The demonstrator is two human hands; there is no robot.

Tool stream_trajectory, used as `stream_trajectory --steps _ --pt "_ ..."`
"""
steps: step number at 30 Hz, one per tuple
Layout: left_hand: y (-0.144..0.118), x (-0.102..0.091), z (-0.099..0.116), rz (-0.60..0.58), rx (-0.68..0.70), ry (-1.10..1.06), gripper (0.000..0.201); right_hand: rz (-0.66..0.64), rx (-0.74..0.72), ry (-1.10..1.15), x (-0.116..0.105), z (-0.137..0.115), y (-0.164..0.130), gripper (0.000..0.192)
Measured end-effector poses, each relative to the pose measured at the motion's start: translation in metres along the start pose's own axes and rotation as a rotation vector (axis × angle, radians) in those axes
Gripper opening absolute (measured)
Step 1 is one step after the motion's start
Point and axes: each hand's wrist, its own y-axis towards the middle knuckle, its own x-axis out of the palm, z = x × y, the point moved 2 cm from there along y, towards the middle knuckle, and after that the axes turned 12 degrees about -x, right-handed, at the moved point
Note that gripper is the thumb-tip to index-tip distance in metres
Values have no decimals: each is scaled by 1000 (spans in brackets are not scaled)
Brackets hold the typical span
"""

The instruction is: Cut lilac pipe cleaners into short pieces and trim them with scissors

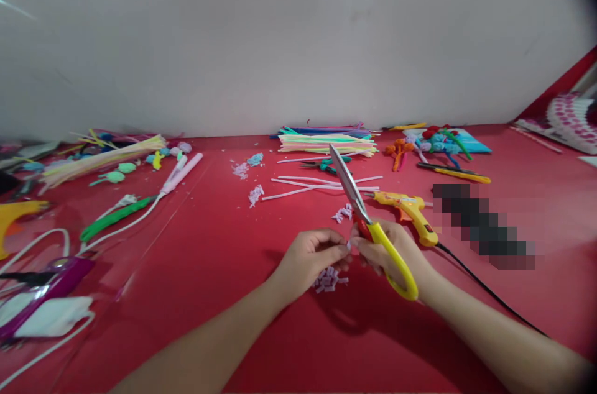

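Head view: right hand (389, 251) grips yellow scissors (368, 223) blades up; left hand (310, 257) pinches something small, unclear.

A red-covered table (209, 270) is carrying a stack of pastel pipe cleaners (326, 142), a yellow glue gun (410, 210), small lilac cut pieces (329, 282) and a green fuzzy stem (114, 217), all lying directly on it.

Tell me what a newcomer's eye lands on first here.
The yellow-handled scissors in the right hand, blades pointing up, at the centre of the red table. Beside it the left hand pinches something small over lilac snippets. Behind lies a stack of pipe cleaners.
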Motion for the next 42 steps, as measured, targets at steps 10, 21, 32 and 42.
stream_trajectory --steps 10,21,32,42 --pt "-1 -6 8 194 146 9 8 -21 -214 -369 -3 7 0 23" --pt "-3 -35 23 396 449 -236 7 -98 -297 -1078 -1 14 -3 32" --pt "-6 -34 25 421 475 -237 7 -88 -394 -1180 -1 21 -3 32" --pt "-6 -34 23 410 479 -256 7 -101 -395 -1174 -2 24 -4 31"
